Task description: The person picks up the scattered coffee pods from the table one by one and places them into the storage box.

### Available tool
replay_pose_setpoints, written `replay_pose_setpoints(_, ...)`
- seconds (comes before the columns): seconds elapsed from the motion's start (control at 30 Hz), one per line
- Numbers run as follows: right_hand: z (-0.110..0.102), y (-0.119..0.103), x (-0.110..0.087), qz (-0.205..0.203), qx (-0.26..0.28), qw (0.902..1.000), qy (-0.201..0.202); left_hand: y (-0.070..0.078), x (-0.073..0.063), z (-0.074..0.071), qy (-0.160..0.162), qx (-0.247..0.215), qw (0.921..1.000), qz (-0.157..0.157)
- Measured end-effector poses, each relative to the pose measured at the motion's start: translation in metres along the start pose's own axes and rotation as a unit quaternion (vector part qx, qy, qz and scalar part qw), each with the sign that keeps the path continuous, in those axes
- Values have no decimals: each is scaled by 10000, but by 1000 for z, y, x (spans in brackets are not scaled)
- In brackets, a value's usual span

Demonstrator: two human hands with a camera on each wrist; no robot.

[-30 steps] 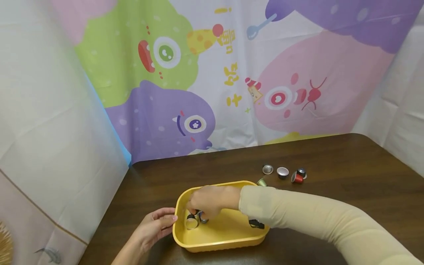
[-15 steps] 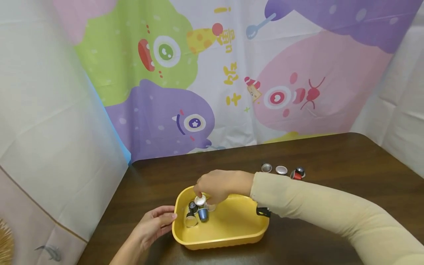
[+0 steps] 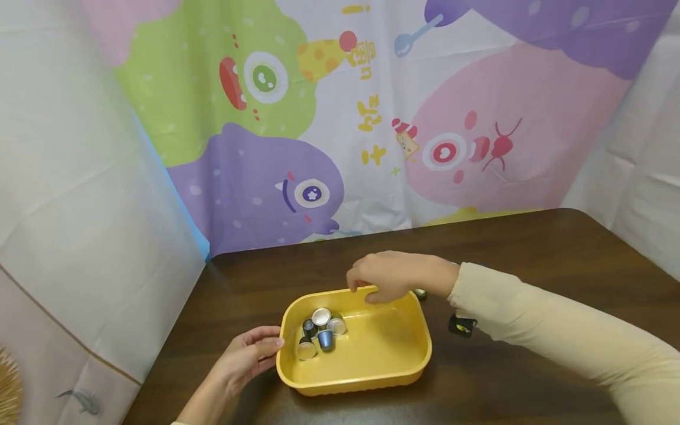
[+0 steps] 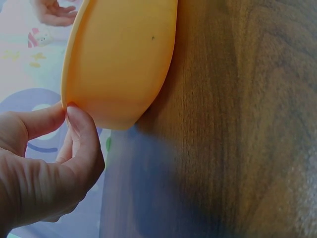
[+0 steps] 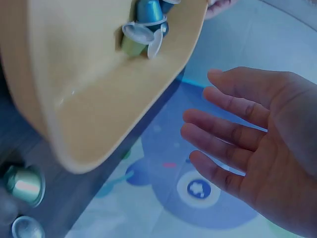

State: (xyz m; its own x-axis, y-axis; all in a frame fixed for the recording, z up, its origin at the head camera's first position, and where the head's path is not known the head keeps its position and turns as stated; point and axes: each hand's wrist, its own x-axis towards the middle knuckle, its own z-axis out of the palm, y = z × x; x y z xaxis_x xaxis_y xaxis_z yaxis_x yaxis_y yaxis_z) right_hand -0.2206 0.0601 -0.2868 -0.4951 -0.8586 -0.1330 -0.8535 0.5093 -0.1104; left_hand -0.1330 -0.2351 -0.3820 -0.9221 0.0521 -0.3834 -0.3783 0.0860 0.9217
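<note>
A yellow plastic basin (image 3: pixel 366 386) stands on the table with several coffee capsules (image 3: pixel 326 340) grouped at its left end, one blue, others dark or with silver lids facing up. My left hand (image 3: pixel 249 358) holds the basin's left end, thumb and fingertip pinching the rim (image 4: pixel 65 84) in the left wrist view. Over the far rim, right of the capsules, is my right hand (image 3: pixel 390 274), its fingers (image 5: pixel 223 121) spread and loosely bent with nothing between them. A green capsule (image 5: pixel 25 185) lies outside the basin, mostly hidden by my right wrist in the head view.
Another capsule (image 5: pixel 28 230) lies near the green one; the right forearm hides that part of the table in the head view. A dark wrist strap (image 3: pixel 462 326) hangs under the sleeve. A cartoon cloth (image 3: pixel 255 195) closes off the table's back edge.
My right hand has let go of a silver-lidded capsule among the others at the basin's left end, then risen and moved right to the far rim. The left hand stays at the rim.
</note>
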Motion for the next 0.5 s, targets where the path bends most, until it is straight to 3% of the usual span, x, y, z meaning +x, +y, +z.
replay_pose_setpoints(0.17, 4, 17, -18, 65, 308, 9988, 364, -2, 1, 0, -114, -24, 9999, 15)
replay_pose_setpoints(0.5, 17, 44, -42, 259, 665, 9893, 1273, -1, 0, 1, 10, -56, 10000, -18)
